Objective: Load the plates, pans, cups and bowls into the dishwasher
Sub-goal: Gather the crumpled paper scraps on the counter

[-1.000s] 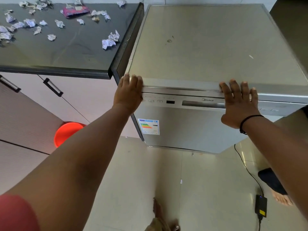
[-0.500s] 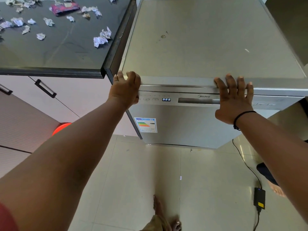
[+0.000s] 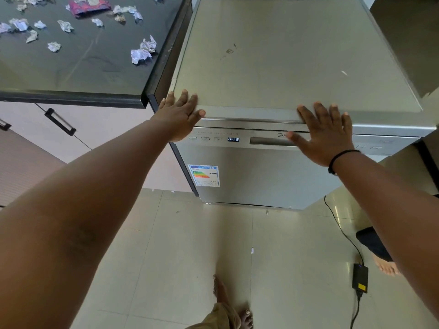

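While the dishwasher (image 3: 261, 176) stands shut beside the dark counter (image 3: 78, 65) (contents hidden), the left hand (image 3: 180, 117) and right hand (image 3: 325, 136) lie flat, fingers spread, on its top front edge, gripping nothing; its display (image 3: 233, 139) is lit.

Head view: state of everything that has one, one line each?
dishwasher: door shut, nothing loaded in view
display: lit, reads 8:88
left hand: open, flat on the dishwasher's front left corner
right hand: open, fingers spread over the door's top edge
cabinet handle: cabinet front shut
paper scraps: crumpled, loose on the dark counter
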